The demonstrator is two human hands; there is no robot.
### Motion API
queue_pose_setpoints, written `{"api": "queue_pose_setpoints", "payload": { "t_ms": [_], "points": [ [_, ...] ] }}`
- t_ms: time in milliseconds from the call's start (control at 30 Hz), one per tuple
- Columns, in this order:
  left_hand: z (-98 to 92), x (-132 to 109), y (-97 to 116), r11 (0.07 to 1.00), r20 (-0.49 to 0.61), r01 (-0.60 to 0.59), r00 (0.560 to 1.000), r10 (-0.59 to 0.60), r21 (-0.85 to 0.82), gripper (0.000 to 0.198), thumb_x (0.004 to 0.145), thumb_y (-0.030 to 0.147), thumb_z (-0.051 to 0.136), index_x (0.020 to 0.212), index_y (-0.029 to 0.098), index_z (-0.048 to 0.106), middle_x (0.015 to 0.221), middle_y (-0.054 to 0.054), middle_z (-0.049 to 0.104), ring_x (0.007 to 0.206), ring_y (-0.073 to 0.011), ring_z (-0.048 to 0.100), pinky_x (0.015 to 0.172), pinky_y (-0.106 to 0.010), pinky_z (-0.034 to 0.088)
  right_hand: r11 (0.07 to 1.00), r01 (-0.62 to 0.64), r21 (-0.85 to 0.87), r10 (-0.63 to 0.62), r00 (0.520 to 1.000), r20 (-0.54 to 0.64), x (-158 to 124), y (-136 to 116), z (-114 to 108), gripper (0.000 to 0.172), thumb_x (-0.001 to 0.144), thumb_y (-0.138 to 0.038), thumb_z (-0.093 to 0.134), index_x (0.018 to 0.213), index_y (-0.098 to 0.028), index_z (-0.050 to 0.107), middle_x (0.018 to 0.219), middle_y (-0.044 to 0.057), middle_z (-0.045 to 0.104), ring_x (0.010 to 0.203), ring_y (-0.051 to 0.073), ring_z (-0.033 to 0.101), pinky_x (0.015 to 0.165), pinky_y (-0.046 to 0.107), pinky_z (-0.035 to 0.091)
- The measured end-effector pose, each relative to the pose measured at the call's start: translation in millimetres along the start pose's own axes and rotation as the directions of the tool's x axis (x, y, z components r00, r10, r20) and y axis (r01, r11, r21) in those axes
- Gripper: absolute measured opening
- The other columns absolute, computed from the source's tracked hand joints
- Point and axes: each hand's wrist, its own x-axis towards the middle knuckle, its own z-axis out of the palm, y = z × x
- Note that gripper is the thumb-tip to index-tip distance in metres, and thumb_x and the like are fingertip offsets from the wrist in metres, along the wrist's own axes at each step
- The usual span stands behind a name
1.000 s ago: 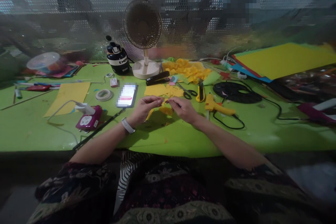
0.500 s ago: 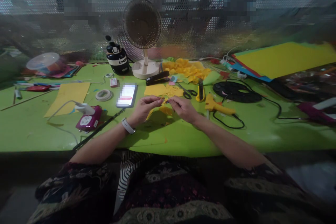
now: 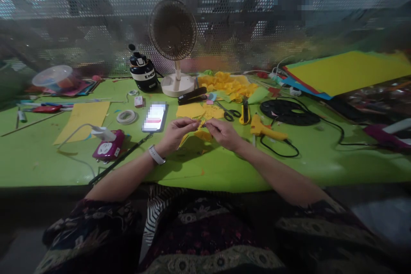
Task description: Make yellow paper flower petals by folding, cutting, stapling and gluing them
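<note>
My left hand (image 3: 180, 133), a pale watch (image 3: 156, 154) on its wrist, pinches a small yellow paper piece (image 3: 201, 124) between thumb and fingers. From the other side my right hand (image 3: 224, 134) pinches the same piece, so the fingertips of both hands nearly meet. Most of that piece is hidden by the fingers, and its shape is too small to tell. Just behind the hands lie a yellow paper sheet (image 3: 186, 110) and yellow scraps. Black-handled scissors (image 3: 231, 114), a yellow box cutter (image 3: 245, 112) and a yellow hot glue gun (image 3: 266, 129) lie beside my right hand.
On the green table (image 3: 218, 175) a phone (image 3: 154, 116), a tape roll (image 3: 126, 116) and a purple power adapter (image 3: 111, 147) lie to the left. A fan (image 3: 173, 30), a dark bottle (image 3: 143, 72) and yellow paper petals (image 3: 227, 85) stand behind; a black reel (image 3: 289, 112) lies right.
Both hands stay in nearly the same place, still pinching the yellow paper piece. The fingertips have shifted slightly, and less of the piece shows between them.
</note>
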Motion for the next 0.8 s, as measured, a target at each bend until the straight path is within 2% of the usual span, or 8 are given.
{"api": "queue_pose_setpoints", "payload": {
  "t_ms": [333,800],
  "points": [
    [0.4,0.6,-0.6,0.999,-0.037,0.028,0.999,-0.028,-0.018,0.021,0.063,0.031,0.091,0.077,0.019,0.079,0.084,-0.004,0.076,0.077,-0.0128,0.068,0.082,-0.030,0.055,1.000,-0.012,-0.016,0.012,1.000,0.010,-0.9,0.6,0.8,0.032,0.101,-0.040,0.043,0.085,-0.020,0.061,0.073,0.002,0.062,0.065,0.015,0.054,0.063,0.027,0.041],
    [5.9,-2.3,2.4,1.000,-0.060,0.015,0.998,-0.015,-0.003,0.026,0.063,0.035,0.091,0.074,0.017,0.076,0.078,-0.002,0.074,0.071,-0.0107,0.065,0.075,-0.026,0.054,1.000,0.000,-0.020,0.001,0.999,0.037,-0.8,2.4,3.5,0.027,0.101,-0.035,0.046,0.092,-0.019,0.066,0.081,0.004,0.069,0.069,0.016,0.060,0.065,0.027,0.045]
  ]
}}
